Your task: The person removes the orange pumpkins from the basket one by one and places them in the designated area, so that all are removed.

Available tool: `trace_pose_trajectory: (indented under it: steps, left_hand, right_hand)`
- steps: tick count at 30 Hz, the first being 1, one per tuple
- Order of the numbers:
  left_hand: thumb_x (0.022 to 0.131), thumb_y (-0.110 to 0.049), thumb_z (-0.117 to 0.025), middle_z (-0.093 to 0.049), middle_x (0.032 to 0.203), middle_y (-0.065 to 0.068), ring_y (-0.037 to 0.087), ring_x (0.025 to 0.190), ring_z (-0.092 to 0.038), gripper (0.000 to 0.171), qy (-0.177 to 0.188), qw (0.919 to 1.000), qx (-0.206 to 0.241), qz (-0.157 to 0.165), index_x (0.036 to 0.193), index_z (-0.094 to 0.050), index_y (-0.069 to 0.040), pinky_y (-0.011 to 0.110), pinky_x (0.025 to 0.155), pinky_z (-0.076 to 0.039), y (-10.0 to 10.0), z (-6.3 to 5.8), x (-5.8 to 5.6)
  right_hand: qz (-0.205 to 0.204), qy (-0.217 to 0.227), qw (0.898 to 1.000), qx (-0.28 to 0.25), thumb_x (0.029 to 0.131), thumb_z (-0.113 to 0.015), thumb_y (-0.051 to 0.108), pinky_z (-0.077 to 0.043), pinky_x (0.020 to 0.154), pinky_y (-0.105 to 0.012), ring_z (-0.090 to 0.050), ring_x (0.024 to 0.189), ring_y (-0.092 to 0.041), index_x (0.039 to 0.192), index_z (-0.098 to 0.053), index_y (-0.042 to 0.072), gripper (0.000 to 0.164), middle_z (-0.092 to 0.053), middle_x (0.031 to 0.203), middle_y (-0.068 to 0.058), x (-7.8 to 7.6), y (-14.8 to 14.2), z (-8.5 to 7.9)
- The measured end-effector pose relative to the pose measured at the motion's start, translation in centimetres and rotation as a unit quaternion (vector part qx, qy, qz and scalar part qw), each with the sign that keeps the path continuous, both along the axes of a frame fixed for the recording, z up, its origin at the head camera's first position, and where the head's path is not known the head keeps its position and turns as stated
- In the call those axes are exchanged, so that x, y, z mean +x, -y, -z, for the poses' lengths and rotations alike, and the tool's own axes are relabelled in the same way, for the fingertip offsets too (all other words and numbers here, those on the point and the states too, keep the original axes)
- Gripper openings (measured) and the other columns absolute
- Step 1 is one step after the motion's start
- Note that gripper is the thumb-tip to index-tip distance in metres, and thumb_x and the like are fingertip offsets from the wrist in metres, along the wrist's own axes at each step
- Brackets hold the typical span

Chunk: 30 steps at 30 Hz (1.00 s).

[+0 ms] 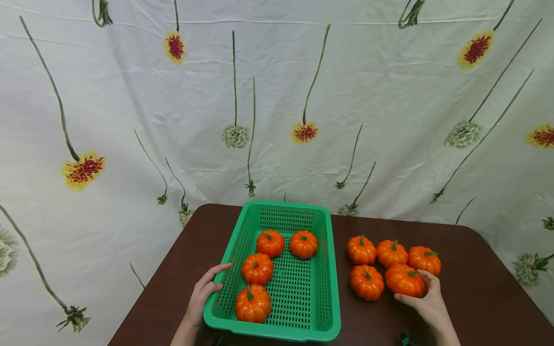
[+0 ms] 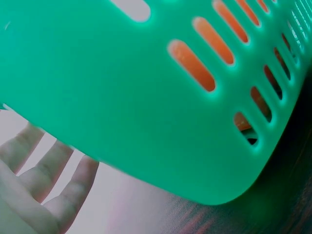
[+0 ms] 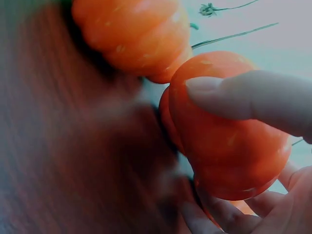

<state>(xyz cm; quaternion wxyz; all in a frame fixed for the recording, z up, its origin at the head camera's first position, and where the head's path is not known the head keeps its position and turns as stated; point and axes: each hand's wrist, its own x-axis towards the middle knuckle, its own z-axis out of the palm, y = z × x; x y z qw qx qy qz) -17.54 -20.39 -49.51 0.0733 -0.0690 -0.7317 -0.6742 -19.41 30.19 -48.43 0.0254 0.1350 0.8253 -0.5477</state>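
A green plastic basket (image 1: 336,288) stands on the table with several small orange pumpkins (image 1: 258,269) inside, mostly along its left side. My left hand (image 1: 200,293) rests against the basket's left rim, fingers extended; in the left wrist view the fingers (image 2: 75,195) meet the basket's edge. On the right, my right hand (image 1: 426,300) holds a pumpkin (image 1: 403,280) between thumb and fingers. The right wrist view shows the thumb pressed on one side of this pumpkin (image 3: 229,146) and fingers curled at the other. Whether it touches the table is unclear.
Several more pumpkins (image 1: 367,282) sit close together on the dark brown table (image 1: 476,283), right of the basket and around the held one. A flower-printed white cloth (image 1: 277,96) hangs behind the table. A small dark object (image 1: 406,338) lies at the bottom edge near my right wrist.
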Motion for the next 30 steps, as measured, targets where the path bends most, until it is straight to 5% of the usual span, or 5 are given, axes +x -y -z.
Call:
trace_pose_trajectory:
  steps: [23,30]
  left_hand:
    - [0.085,0.002,-0.040,-0.055,0.128,0.004,0.003,0.114,-0.049,0.045,-0.011,0.9999,-0.005,-0.007,0.128,-0.054,0.002,0.021,0.085,-0.043,-0.1,-0.1,0.0]
    - [0.085,0.003,-0.039,-0.056,0.126,0.003,0.003,0.114,-0.049,0.045,-0.014,0.9999,0.001,-0.005,0.128,-0.053,0.004,0.020,0.086,-0.042,-0.2,-0.1,0.0]
  right_hand:
    - [-0.037,0.003,0.999,0.018,0.073,-0.077,0.007,-0.016,0.102,-0.058,-0.010,0.132,-0.049,0.144,0.001,-0.004,0.106,-0.002,0.145,-0.038,-0.3,-0.3,1.1]
    - [-0.046,0.000,0.999,0.018,0.075,-0.075,0.007,-0.024,0.099,-0.056,-0.020,0.129,-0.047,0.147,0.002,-0.004,0.106,-0.009,0.144,-0.037,-0.3,-0.5,0.9]
